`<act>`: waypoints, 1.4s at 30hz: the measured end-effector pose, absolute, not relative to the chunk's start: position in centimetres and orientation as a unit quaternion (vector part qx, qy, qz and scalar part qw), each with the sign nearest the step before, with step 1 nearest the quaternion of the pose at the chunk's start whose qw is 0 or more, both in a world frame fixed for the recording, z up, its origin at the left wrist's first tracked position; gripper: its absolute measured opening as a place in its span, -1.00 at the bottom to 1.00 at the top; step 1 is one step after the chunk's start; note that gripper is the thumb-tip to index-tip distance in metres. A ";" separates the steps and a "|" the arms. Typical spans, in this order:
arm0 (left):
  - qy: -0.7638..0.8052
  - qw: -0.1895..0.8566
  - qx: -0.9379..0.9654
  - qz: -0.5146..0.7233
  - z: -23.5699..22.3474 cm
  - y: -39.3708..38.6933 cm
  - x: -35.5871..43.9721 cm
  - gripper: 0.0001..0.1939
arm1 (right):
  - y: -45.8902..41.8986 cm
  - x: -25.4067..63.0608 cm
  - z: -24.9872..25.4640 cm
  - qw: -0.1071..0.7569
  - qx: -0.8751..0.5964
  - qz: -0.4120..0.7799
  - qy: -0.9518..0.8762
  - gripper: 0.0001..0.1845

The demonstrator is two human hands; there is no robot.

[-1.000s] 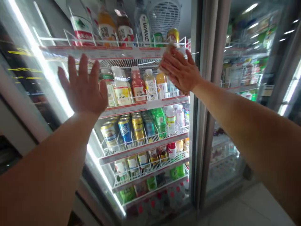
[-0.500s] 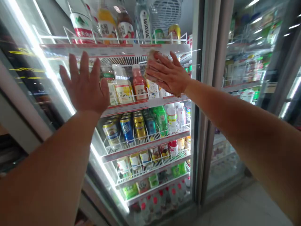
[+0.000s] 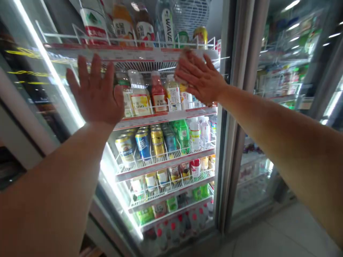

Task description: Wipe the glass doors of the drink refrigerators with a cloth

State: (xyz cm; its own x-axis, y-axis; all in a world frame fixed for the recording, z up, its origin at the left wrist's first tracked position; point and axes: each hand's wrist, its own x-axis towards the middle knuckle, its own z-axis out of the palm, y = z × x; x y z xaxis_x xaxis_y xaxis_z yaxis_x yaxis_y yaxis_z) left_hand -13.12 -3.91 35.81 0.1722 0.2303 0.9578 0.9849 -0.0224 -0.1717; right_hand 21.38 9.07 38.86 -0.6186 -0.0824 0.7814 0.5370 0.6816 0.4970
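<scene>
An open drinks fridge stands before me. My left hand [image 3: 95,92] is open, fingers spread flat, at the lit edge of the swung-out glass door [image 3: 32,89], beside the second shelf's bottles [image 3: 158,94]. My right hand [image 3: 199,78] lies with fingers stretched over a pale wad, seemingly a cloth [image 3: 184,53], at the front rail of the top shelf [image 3: 134,55], near its right end. The hand hides most of the wad. Behind the palm stand a tea bottle [image 3: 173,92] and a yellow-capped one.
Cans [image 3: 143,144] fill the third shelf, with small bottles on the wire shelves below. Tall bottles and a fan grille [image 3: 191,14] sit at the top. A closed fridge door [image 3: 268,107] is on the right. Tiled floor [image 3: 268,235] shows at the bottom right.
My right hand slid left along the top shelf's rail with the pale wad, then back right and slightly up. My left hand stayed spread at the door.
</scene>
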 end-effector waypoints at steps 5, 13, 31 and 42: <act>-0.497 0.484 -0.600 -0.399 35.6 -4.0 -13.0 -0.27 | 7.6 17.7 40.8 0.584 -0.351 -0.278 -0.677 -0.20; -0.512 0.456 -0.604 -0.406 35.8 -4.0 -13.1 -0.26 | 6.5 19.0 38.5 0.398 -0.212 -0.376 -0.810 -0.23; -0.489 0.472 -0.603 -0.418 35.6 -4.0 -13.0 -0.29 | 8.2 20.4 38.5 0.487 -0.240 -0.378 -0.750 -0.24; -0.514 0.475 -0.595 -0.394 35.8 -3.3 -13.8 -0.25 | 4.3 12.4 37.1 0.395 -0.159 -0.429 -0.797 -0.26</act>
